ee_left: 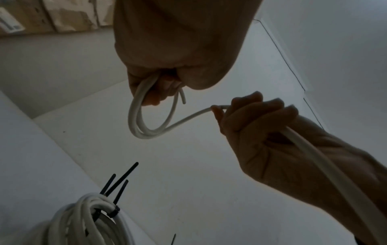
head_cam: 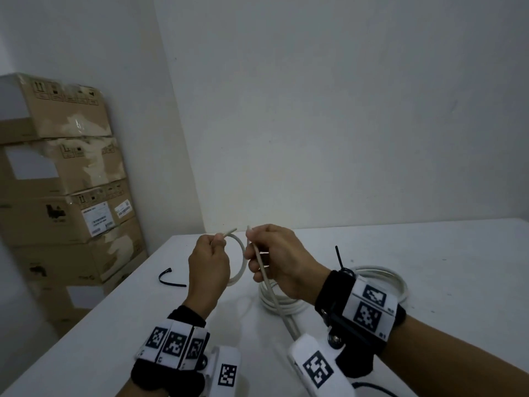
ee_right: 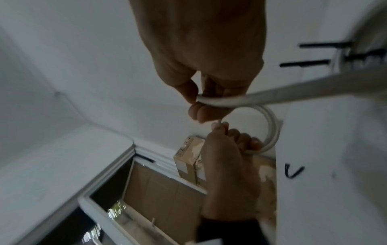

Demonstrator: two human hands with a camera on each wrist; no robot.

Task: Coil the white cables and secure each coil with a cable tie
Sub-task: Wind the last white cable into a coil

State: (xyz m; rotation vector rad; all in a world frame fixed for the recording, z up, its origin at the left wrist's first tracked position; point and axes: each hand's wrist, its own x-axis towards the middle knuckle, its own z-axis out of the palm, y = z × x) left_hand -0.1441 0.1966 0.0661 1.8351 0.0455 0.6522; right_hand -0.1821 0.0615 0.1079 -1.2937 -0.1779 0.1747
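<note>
A stack of cardboard boxes (head_cam: 65, 190) stands against the wall left of the white desk (head_cam: 429, 282), which carries everything else. On the desk, behind the right wrist, lies a finished coil (head_cam: 380, 277) of white cable, bound with black cable ties whose tails (head_cam: 339, 257) stick upward. Both hands are raised above the desk's near half, close together. The left hand (head_cam: 209, 265) has its grip clenched round a small loop (head_cam: 239, 262) of the white cable (head_cam: 269, 293), with the cable's short free end (head_cam: 229, 232) poking out past the thumb. The right hand (head_cam: 279, 262) pinches the same cable just beside that loop, and the cable runs back under its palm toward the person. A loose black cable tie (head_cam: 170, 277), bent in a curve, lies on the desk near the left edge.
</note>
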